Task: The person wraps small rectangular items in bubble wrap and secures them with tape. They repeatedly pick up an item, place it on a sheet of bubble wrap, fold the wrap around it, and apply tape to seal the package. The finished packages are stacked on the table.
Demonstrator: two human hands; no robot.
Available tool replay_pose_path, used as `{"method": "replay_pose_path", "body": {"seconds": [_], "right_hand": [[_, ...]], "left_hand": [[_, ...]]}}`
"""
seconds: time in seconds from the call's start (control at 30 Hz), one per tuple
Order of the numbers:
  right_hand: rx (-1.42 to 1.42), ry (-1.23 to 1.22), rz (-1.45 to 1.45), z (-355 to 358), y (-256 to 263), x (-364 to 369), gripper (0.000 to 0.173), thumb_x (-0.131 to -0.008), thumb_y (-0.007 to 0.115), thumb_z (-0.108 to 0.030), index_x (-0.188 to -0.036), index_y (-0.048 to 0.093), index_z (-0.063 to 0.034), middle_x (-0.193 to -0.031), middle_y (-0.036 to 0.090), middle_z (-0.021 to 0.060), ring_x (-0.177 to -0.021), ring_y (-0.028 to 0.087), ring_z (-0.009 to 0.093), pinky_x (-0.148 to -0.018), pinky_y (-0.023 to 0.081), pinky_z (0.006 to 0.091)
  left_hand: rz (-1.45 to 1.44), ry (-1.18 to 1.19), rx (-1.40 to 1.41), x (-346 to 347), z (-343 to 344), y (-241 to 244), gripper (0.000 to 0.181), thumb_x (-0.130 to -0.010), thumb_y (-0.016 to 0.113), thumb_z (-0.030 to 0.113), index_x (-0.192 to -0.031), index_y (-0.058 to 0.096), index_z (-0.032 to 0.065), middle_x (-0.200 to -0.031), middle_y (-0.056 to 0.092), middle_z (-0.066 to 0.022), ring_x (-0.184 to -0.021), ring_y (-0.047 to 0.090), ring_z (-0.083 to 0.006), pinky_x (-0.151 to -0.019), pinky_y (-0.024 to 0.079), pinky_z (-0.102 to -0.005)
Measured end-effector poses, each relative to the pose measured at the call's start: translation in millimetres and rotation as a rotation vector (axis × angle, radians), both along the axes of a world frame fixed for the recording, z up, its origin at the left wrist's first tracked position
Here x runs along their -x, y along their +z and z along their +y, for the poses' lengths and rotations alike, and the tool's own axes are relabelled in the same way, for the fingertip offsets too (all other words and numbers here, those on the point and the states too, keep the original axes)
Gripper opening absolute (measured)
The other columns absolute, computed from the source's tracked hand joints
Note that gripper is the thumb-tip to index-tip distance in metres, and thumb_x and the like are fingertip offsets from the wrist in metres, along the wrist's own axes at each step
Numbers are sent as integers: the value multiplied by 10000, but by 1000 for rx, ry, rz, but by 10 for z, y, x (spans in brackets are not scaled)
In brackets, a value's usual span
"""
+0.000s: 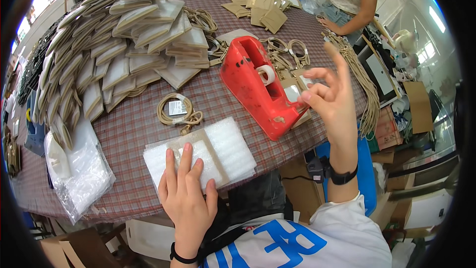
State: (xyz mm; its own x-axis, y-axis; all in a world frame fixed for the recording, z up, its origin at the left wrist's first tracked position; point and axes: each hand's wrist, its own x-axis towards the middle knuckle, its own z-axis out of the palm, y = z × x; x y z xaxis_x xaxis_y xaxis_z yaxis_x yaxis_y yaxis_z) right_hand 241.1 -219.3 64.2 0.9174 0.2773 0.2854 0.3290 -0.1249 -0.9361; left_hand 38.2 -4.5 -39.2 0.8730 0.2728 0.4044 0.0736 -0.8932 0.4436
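My left hand [189, 190] rests flat, fingers spread, on a flat tan item [214, 156] partly covered by translucent foam wrap. Beneath it is a stack of white foam sheets [232, 145] at the table's front edge. A red tape dispenser [249, 93] with a small tape roll [265, 75] stands to the right. My right hand [331, 93] is at the dispenser's front end, index finger raised and thumb close to the other fingers. Whether clear tape is between them cannot be made out. A coiled tan cord [163, 109] with a white label and metal clasp lies beyond the foam.
Foam-wrapped flat packets [122, 41] form a large heap at the left. A clear plastic bag [83, 171] hangs over the front edge. Tan card holders [266, 7] and a cord bundle [353, 70] lie farther back. Another person [351, 0] stands at the far right side.
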Motion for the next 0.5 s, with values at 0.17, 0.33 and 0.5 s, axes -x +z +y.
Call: {"method": "replay_pose_path", "body": {"seconds": [0.17,0.33,0.5], "right_hand": [[78,-142,-142,14,-154,370,958,-821,593,225,-1672,263,-66,-1173,552,130,-856,584,79,-815,535,218],[150,-223,-172,17,-294,344,957,-829,574,236,-1675,272,-93,-1170,546,103,-822,568,68,-792,513,210],[295,-329,-283,-91,-291,329,986,-811,563,244,-1683,261,-104,-1243,546,128,-775,566,76,-775,513,215]], "left_hand": [[9,2,-6,4,8,-6,332,-944,644,139,-1258,612,38,-1568,569,-185,-1503,446,-472,-1147,358,-493],[-24,-3,-25,0,13,-24,385,-880,717,146,-1240,642,35,-1552,584,-180,-1488,468,-458,-1121,368,-477],[-58,-19,-13,2,27,-15,396,-869,746,157,-1237,664,35,-1549,587,-175,-1482,479,-450,-1115,387,-465]]}}
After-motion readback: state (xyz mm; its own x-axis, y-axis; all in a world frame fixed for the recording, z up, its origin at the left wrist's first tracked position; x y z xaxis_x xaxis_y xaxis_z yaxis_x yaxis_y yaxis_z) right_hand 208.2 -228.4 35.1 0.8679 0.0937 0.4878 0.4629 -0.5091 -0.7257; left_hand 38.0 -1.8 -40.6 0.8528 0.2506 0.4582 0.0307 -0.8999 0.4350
